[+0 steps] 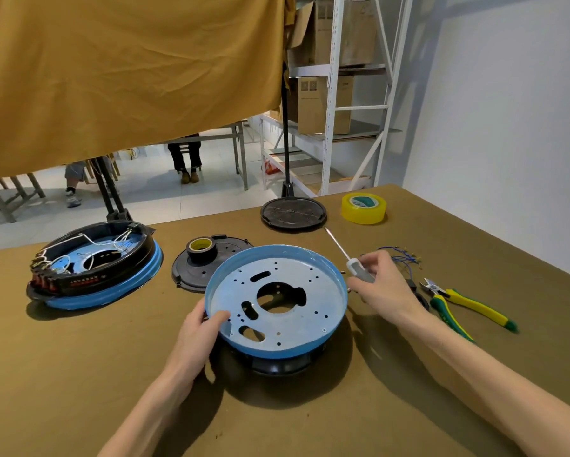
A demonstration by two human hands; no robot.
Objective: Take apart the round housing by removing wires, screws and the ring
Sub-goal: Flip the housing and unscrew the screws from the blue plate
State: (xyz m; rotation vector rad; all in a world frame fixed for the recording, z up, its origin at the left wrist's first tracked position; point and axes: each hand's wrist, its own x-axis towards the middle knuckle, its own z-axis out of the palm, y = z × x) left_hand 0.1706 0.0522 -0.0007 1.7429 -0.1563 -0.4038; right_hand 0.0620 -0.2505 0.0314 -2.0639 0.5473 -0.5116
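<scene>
A round blue housing with a perforated metal plate inside sits tilted on a black ring in front of me. My left hand grips its near-left rim, thumb inside on the plate. My right hand holds a white-handled screwdriver just right of the housing, its shaft pointing up and away. A bundle of blue wires lies loose behind my right hand.
A second blue housing with black ring and white wires stands at the left. Behind are a black cover with a black tape roll, a black disc and yellow tape. Yellow-green pliers lie right.
</scene>
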